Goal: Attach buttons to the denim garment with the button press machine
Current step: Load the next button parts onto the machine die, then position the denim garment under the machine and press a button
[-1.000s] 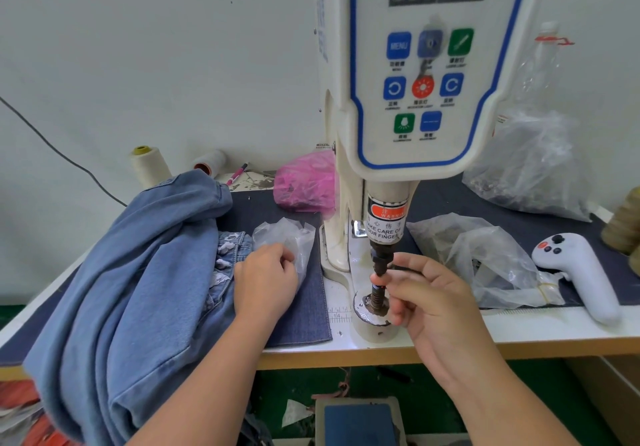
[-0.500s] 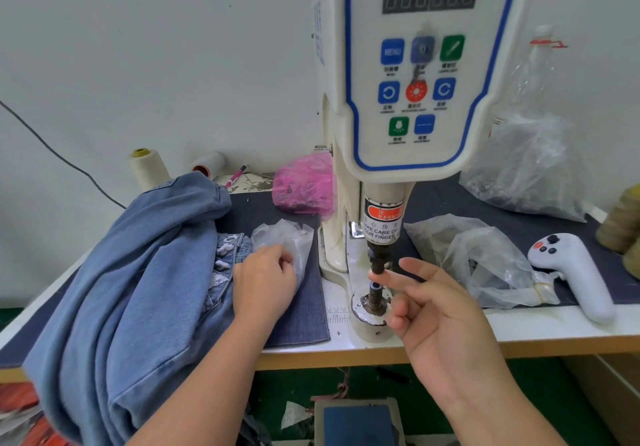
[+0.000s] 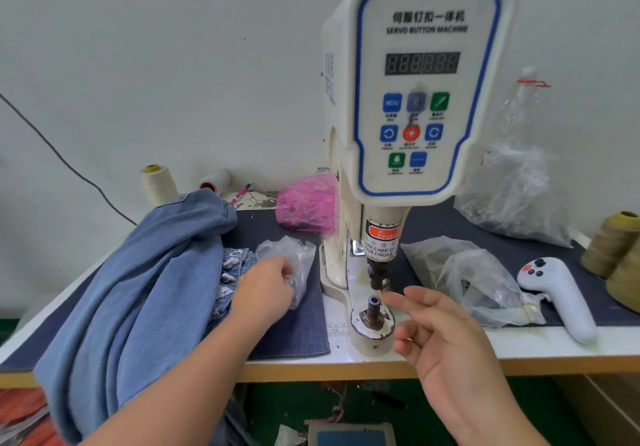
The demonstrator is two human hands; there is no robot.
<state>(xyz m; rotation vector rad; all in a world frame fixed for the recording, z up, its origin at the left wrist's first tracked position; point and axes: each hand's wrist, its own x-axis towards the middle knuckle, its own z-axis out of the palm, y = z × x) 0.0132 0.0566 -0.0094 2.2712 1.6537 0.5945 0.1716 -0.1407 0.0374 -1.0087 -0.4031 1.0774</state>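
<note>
The white servo button press machine stands at the middle of the table. Its lower die post carries a small purple-topped piece, under the black upper punch. My right hand hovers just right of the die, fingers spread and relaxed, holding nothing. My left hand rests on a small clear plastic bag, fingers curled into it. The blue denim garment is heaped at the left, its frayed edge next to my left hand.
A pink bag lies behind the machine base. Clear plastic bags and a white handheld controller lie to the right, thread cones at far right and two spools at back left. A foot pedal sits below.
My right hand let go at the die post and drew back to the right, fingers opening. The view tilted up, showing more of the machine head. My left hand stayed on the bag.
</note>
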